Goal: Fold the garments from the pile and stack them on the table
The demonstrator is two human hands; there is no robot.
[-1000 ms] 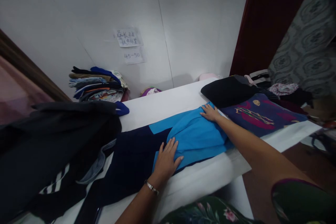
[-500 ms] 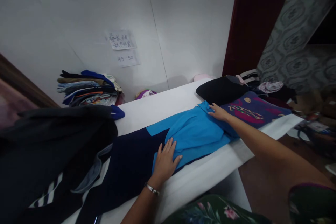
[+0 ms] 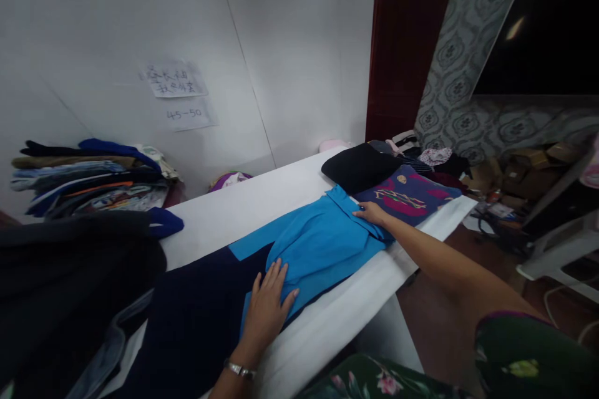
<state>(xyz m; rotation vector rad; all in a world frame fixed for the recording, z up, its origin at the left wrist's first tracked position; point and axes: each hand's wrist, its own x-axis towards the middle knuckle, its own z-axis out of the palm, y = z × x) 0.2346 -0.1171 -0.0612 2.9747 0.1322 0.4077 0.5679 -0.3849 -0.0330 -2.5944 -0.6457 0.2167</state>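
A bright blue and navy top (image 3: pixel 318 237) lies spread lengthwise along the white table, its navy part toward the left. My left hand (image 3: pixel 269 296) rests flat on the blue cloth near the front edge, fingers spread. At the right end of the top, my right hand (image 3: pixel 371 212) has its fingers closed on the blue cloth beside a narrow folded-over band. Its fingertips are partly hidden by the fabric. Just beyond that hand lie a folded black garment (image 3: pixel 360 166) and a purple patterned garment (image 3: pixel 402 196).
A stack of folded clothes (image 3: pixel 93 174) stands at the back left. Dark clothes (image 3: pixel 70 287) are heaped at the near left. The white table (image 3: pixel 215 218) runs along a wall with paper notes (image 3: pixel 175 80). Cardboard boxes (image 3: pixel 519 174) and a white stool (image 3: pixel 561 249) stand to the right.
The view has turned right, bringing more of the dark screen and boxes in. My right hand has closed on the top's right end, where a folded band now shows. My left hand stays on the cloth.
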